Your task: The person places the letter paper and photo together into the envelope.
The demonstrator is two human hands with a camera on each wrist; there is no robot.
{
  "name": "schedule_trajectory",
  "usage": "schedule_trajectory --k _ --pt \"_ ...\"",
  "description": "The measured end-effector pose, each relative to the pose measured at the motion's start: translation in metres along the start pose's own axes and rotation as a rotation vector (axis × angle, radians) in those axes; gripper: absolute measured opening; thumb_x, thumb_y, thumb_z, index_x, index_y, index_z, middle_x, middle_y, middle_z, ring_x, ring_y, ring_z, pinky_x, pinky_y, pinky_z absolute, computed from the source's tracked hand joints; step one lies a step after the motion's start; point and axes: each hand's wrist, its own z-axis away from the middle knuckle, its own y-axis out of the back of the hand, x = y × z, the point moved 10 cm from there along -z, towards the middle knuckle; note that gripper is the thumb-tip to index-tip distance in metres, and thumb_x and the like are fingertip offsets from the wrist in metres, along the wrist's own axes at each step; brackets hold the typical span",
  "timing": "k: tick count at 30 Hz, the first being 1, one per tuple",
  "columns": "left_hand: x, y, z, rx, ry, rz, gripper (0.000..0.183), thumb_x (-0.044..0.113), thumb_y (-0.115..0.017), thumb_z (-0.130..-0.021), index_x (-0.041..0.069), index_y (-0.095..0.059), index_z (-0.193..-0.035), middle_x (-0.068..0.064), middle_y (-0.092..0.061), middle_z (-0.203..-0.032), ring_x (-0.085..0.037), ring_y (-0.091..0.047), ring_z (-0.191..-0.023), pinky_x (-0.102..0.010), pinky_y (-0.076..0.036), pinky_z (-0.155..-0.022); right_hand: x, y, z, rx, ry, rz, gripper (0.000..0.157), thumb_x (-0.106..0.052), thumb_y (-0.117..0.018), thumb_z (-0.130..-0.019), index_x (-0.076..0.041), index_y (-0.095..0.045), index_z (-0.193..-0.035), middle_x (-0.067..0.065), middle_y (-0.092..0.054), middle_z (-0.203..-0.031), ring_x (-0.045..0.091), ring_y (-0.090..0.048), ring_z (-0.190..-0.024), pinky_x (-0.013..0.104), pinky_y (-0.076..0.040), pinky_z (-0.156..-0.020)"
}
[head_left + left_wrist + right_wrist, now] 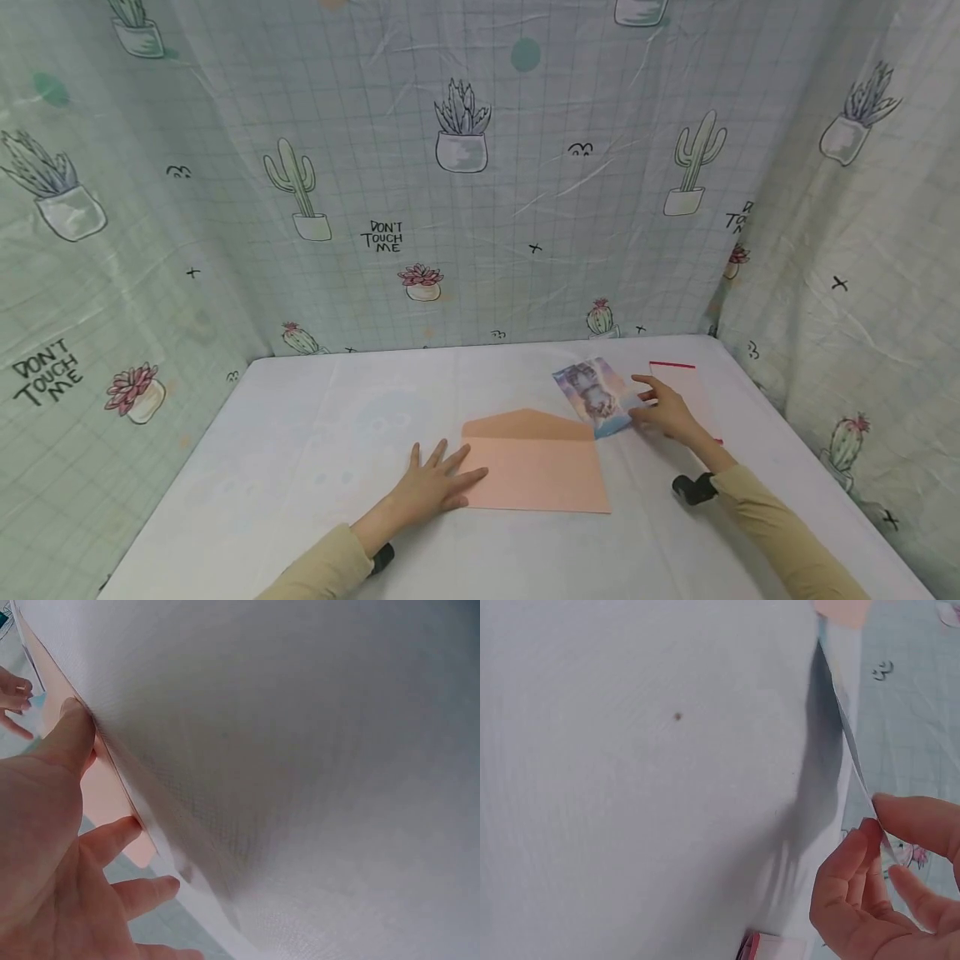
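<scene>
A pink envelope (536, 479) lies on the white table with its flap (525, 425) opened away from the person. My left hand (427, 487) rests on the envelope's left edge with fingers spread, and in the left wrist view the thumb (69, 735) touches that edge. Beyond the envelope's right corner, a colourful picture card (592, 392) is tilted up from the table. My right hand (667, 412) pinches its right edge between thumb and fingers. The right wrist view catches the card (844, 712) almost edge-on, with a shadow below it.
Behind the right hand lies a pale, flat rectangular piece with red ends (672, 364), partly hidden by the hand. The white table (337, 417) is enclosed by hanging cloth (465, 208) printed with cacti. Black wrist devices (693, 490) sit under both sleeves.
</scene>
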Motion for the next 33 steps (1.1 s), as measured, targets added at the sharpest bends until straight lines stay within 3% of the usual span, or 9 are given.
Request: schedule_trajectory --k 3,6,11,15,20,28,33 --pt "-0.001 -0.001 -0.001 -0.044 0.032 0.006 0.047 0.043 -0.042 -0.090 0.032 -0.036 -0.135 -0.011 -0.035 -0.142 -0.047 -0.032 -0.126 -0.070 -0.026 -0.090 0.013 0.002 0.000 -0.024 -0.102 -0.171 0.069 -0.012 -0.063 -0.081 0.001 -0.025 -0.137 0.033 -0.043 -0.119 0.029 -0.058 -0.096 0.033 -0.053 -0.072" --pt "-0.002 -0.003 -0.001 -0.063 0.044 0.004 0.047 0.043 -0.042 -0.090 0.032 -0.036 -0.135 -0.010 -0.033 -0.143 -0.046 -0.031 -0.127 -0.070 -0.026 -0.091 0.025 0.003 -0.001 -0.027 -0.193 -0.295 0.071 -0.019 -0.063 -0.083 -0.004 -0.023 -0.140 0.024 -0.044 -0.120 0.013 -0.062 -0.088 0.030 -0.051 -0.072" --pt "-0.001 -0.003 -0.001 -0.065 0.038 0.008 0.048 0.044 -0.042 -0.089 0.031 -0.036 -0.135 -0.010 -0.033 -0.144 -0.047 -0.030 -0.127 -0.069 -0.025 -0.091 0.024 0.003 0.002 -0.039 -0.170 -0.552 0.061 -0.012 -0.054 -0.088 0.001 -0.022 -0.138 0.001 -0.053 -0.097 0.000 -0.060 -0.080 0.022 -0.051 -0.075" --pt "0.000 -0.005 -0.002 -0.067 0.030 0.015 0.048 0.044 -0.042 -0.089 0.031 -0.037 -0.135 -0.011 -0.033 -0.143 -0.047 -0.029 -0.127 -0.069 -0.025 -0.092 0.020 0.006 0.008 -0.028 -0.153 -0.715 0.042 -0.010 -0.051 -0.090 -0.003 -0.039 -0.130 -0.008 -0.054 -0.086 0.000 -0.059 -0.080 0.018 -0.051 -0.074" --pt "0.000 -0.006 -0.002 -0.064 0.021 0.003 0.048 0.045 -0.041 -0.089 0.031 -0.037 -0.135 -0.010 -0.033 -0.143 -0.047 -0.028 -0.128 -0.069 -0.025 -0.092 0.021 0.009 0.014 0.000 -0.200 -0.768 0.025 -0.015 -0.053 -0.089 -0.021 -0.053 -0.114 -0.012 -0.053 -0.091 -0.004 -0.055 -0.082 0.017 -0.050 -0.074" --pt "0.002 -0.002 -0.001 -0.047 0.013 -0.009 0.047 0.043 -0.043 -0.090 0.031 -0.038 -0.135 -0.011 -0.034 -0.143 -0.046 -0.027 -0.129 -0.068 -0.025 -0.093 0.020 0.013 0.018 0.003 -0.252 -0.870 0.017 -0.015 -0.055 -0.088 -0.029 -0.057 -0.097 -0.018 -0.059 -0.088 -0.002 -0.057 -0.079 0.017 -0.051 -0.071" --pt "0.003 0.001 0.001 -0.029 -0.002 -0.012 0.046 0.040 -0.047 -0.089 0.029 -0.041 -0.133 -0.011 -0.036 -0.141 -0.042 -0.027 -0.130 -0.066 -0.024 -0.095 0.015 0.011 0.021 -0.014 -0.254 -0.874 0.018 -0.015 -0.055 -0.088 -0.030 -0.060 -0.095 -0.016 -0.060 -0.088 0.000 -0.057 -0.078 0.017 -0.051 -0.070"
